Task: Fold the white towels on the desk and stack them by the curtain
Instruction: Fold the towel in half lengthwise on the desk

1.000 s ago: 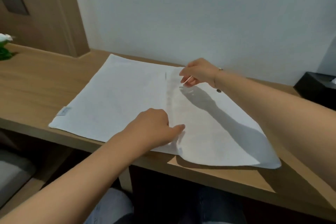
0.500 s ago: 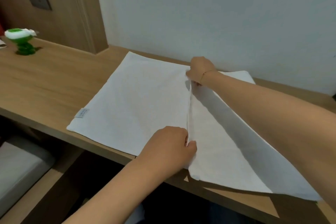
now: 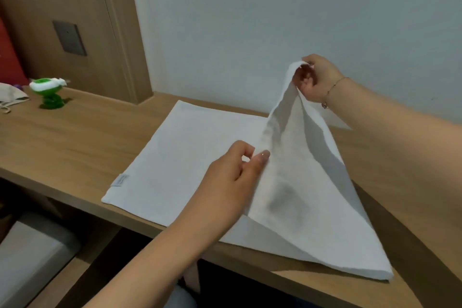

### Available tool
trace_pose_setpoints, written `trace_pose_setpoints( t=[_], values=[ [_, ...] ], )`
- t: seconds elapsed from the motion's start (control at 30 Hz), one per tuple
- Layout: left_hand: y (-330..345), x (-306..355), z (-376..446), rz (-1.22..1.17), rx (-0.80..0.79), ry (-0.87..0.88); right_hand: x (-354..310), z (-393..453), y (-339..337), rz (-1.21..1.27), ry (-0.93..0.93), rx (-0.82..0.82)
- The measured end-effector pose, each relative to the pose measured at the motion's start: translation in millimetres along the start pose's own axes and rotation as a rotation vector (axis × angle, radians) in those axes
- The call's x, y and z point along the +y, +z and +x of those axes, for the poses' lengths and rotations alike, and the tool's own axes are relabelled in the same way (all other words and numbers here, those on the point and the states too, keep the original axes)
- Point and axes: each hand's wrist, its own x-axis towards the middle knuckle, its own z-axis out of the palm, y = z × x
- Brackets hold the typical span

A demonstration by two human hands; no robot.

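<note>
A white towel (image 3: 185,155) lies on the wooden desk (image 3: 75,137), its left half flat with a small label at the near left corner. Its middle is pulled up into a tent-like ridge. My right hand (image 3: 317,80) pinches the far end of that ridge, raised well above the desk near the wall. My left hand (image 3: 235,177) pinches the near end of the ridge lower down, thumb against the cloth. The towel's right half hangs down from the ridge to the desk's front edge. No curtain is in view.
A green and white toy (image 3: 50,92) stands at the desk's far left beside a pale cloth item (image 3: 11,97). A wood panel with a dark switch plate (image 3: 70,37) rises behind it. The white wall (image 3: 250,20) runs along the desk's back. A grey seat (image 3: 27,257) sits below left.
Both hands pinched the towel along its middle line and lifted it. My right hand rose high off the desk; my left rose a little. The towel's centre left the surface.
</note>
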Motion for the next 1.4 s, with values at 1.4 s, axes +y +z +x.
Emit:
trace_pose_setpoints(
  t=[1.4],
  values=[
    [-123,-67,27,0.139,0.108,-0.128,127,95,113,-0.401,-0.231,0.063]
  ],
)
